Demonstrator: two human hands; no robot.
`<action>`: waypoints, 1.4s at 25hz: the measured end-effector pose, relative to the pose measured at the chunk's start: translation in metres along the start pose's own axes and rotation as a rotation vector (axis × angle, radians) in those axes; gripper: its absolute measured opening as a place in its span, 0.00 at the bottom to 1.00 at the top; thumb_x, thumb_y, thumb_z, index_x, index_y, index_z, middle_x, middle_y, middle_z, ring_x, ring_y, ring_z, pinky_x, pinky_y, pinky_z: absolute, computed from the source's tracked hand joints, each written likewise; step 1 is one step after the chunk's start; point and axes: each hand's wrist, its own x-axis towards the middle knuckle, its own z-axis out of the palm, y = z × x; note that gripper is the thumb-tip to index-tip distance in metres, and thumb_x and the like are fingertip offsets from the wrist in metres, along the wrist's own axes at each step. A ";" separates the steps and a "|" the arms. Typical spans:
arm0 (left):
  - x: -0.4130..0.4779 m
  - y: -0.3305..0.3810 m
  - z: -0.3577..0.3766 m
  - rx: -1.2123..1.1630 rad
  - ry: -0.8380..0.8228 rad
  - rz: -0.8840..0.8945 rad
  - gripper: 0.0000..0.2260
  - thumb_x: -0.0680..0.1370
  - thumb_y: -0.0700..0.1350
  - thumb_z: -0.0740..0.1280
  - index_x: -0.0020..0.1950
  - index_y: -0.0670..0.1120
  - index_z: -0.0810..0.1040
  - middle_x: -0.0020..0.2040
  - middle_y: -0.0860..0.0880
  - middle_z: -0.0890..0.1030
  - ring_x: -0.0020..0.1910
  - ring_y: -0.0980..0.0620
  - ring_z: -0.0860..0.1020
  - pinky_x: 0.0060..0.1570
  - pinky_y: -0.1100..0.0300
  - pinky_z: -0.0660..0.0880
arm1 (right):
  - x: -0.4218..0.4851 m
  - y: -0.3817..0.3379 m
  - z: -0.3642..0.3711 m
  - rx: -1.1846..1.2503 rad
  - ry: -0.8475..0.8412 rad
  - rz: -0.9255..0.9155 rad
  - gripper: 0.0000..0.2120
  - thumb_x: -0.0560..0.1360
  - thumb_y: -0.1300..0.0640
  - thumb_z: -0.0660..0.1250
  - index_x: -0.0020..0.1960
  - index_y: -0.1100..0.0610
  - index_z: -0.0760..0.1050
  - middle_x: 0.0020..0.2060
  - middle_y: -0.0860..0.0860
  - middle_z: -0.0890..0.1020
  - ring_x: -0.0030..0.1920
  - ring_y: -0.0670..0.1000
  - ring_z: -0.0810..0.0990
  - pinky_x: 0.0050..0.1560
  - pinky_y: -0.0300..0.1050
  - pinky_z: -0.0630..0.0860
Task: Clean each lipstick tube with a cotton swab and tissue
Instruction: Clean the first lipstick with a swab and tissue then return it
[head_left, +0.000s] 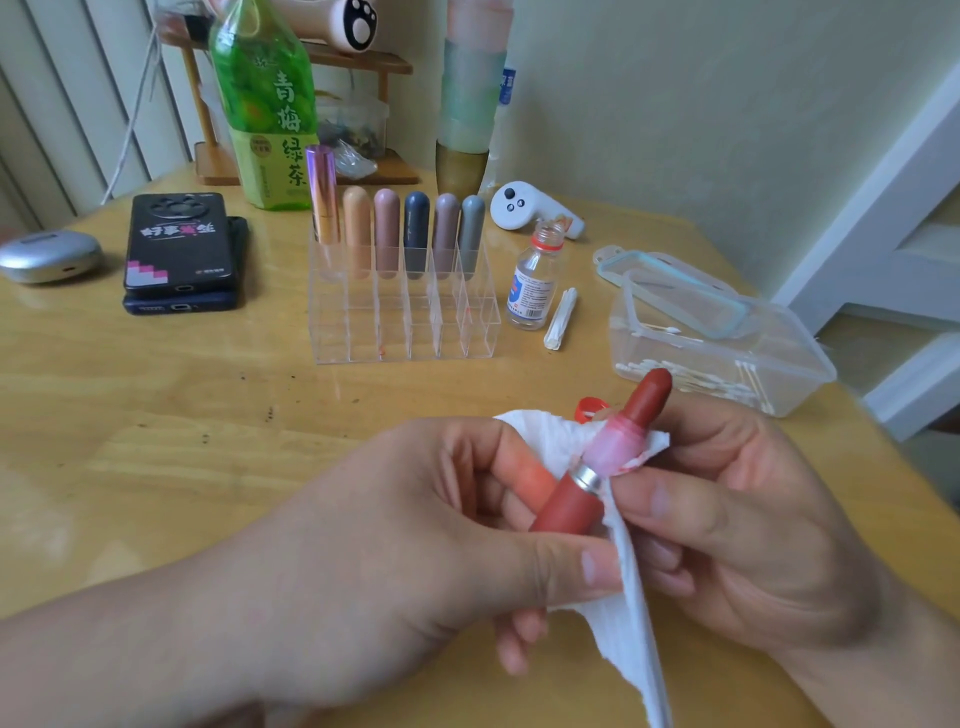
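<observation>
Uncapped brick-red lipstick tube (569, 506) slants up-right. The left hand (405, 519) grips its base with curled fingers. The right hand (753, 519) pinches white tissue (628, 623) against its collar. The wooden surface (182, 415) spreads leftward.

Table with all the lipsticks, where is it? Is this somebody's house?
Probably yes, a room at home: the wooden table holds a clear organiser of lipstick tubes, a green tea bottle and two stacked phones.

The green bottle (265, 104) at the back of the counter (156, 415) reads 青梅 above and 绿茶 below. The black phone case (179, 241) bears upside-down characters, possibly Chinese, too blurred to read. Print on the small glass bottle (535, 280) is illegible.
</observation>
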 end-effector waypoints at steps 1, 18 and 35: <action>0.000 0.000 0.000 -0.021 -0.029 0.003 0.06 0.67 0.43 0.78 0.39 0.46 0.83 0.30 0.44 0.79 0.26 0.49 0.77 0.29 0.59 0.76 | 0.000 0.000 0.000 0.019 0.008 0.002 0.10 0.67 0.54 0.79 0.43 0.58 0.82 0.22 0.49 0.73 0.20 0.43 0.69 0.24 0.31 0.68; 0.002 0.000 0.003 -0.081 0.035 0.064 0.09 0.72 0.46 0.76 0.43 0.40 0.84 0.33 0.47 0.82 0.29 0.51 0.77 0.31 0.64 0.75 | 0.002 -0.007 -0.005 0.021 0.037 -0.059 0.09 0.67 0.55 0.77 0.43 0.59 0.82 0.24 0.49 0.80 0.19 0.44 0.76 0.20 0.41 0.76; 0.000 0.002 0.007 0.072 0.166 0.145 0.09 0.65 0.43 0.79 0.41 0.43 0.85 0.33 0.42 0.84 0.29 0.50 0.81 0.32 0.63 0.78 | -0.001 -0.006 0.001 -0.135 0.123 -0.072 0.15 0.60 0.51 0.82 0.39 0.55 0.81 0.19 0.52 0.74 0.14 0.47 0.71 0.20 0.44 0.74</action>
